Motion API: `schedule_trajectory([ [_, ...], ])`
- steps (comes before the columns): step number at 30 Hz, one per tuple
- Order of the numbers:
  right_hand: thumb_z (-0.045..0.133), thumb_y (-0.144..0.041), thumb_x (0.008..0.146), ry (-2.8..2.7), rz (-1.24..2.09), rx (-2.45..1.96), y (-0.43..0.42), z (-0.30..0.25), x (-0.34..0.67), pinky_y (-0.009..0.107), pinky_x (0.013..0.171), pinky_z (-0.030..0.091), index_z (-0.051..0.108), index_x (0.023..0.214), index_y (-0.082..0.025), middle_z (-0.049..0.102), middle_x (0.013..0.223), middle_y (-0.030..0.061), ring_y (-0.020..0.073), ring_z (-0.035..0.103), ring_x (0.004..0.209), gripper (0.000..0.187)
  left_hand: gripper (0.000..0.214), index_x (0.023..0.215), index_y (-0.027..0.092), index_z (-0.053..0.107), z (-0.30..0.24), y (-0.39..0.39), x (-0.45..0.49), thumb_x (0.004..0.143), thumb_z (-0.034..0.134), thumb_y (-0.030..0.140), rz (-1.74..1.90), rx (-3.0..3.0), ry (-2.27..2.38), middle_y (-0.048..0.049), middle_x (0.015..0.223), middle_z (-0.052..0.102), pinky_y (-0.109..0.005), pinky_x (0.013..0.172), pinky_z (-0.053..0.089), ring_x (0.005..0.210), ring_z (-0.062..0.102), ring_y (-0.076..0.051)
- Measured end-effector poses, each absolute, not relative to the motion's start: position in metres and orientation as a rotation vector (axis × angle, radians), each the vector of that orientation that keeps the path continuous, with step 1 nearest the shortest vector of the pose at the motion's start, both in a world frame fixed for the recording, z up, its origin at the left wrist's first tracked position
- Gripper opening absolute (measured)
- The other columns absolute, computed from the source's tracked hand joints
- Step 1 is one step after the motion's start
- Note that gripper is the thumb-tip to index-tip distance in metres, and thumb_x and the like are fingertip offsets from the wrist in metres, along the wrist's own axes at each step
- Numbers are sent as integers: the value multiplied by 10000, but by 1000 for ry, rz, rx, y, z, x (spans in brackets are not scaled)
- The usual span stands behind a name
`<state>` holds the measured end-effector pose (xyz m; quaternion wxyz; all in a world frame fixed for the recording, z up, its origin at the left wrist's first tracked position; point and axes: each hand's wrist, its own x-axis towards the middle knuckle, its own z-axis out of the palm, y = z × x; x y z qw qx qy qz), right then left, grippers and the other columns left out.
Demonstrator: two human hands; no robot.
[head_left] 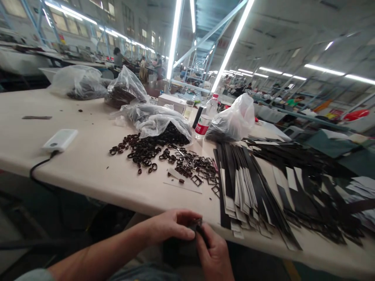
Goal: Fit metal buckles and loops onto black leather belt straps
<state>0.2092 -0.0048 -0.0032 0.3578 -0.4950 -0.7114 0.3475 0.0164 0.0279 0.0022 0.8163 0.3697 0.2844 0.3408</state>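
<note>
Cream right across the tabletop (pixel 93 175), and what a contrast, dark brown rings (pixel 143 154) and blackish buckles (pixel 206 167) against it! Black on the strips (pixel 254 171), off-white at many near ends, and a dark tone on the held piece (pixel 197 225)! Red on the bottle cap (pixel 215 96), red and white on the label (pixel 201 129), milky translucent bags (pixel 245 109), white on the device (pixel 60 140), black down its cable (pixel 34 180)

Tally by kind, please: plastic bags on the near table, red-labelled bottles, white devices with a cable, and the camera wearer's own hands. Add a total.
Plastic bags: 4
Red-labelled bottle: 1
White device with a cable: 1
Own hands, left hand and right hand: 2
Total: 8
</note>
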Motion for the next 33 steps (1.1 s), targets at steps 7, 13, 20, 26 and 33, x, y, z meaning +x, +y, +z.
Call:
schedule_trajectory([
  [7,497,-531,999,-1862,1197,-1414,-16,1,215,259,568,378,568,758,-198,613,651,6,175,556,602,418,268,738,148,771,-2,16,11,628,864,374,857,956,891,-7,658,676,-239,611,443,591,555,-112],
  [13,501,-519,998,-1784,1484,-1389,-23,14,226,248,590,404,583,783,-184,595,666,-8,164,547,623,407,140,747,152,778,3,15,-2,706,758,285,835,1209,1008,-22,678,687,-239,617,439,640,572,-138],
  [20,494,-529,992,-2049,1144,-1587,-21,49,277,265,578,421,674,864,-213,658,735,6,197,614,665,386,241,981,172,771,-7,14,-17,762,727,265,716,1334,819,-24,783,732,-221,626,459,670,603,-130],
  [26,603,-413,1000,-2546,151,-1196,1,122,266,295,538,373,676,809,-240,654,643,8,180,601,554,268,194,952,209,800,0,4,-2,862,641,273,573,1737,637,-50,828,759,-236,686,494,736,679,-167],
  [33,588,-188,990,-2330,-283,-732,36,150,224,331,858,489,677,1089,-235,725,1034,70,218,681,918,142,256,855,157,709,-2,12,19,897,592,381,846,1444,834,-56,777,713,-252,628,487,699,640,-171],
])
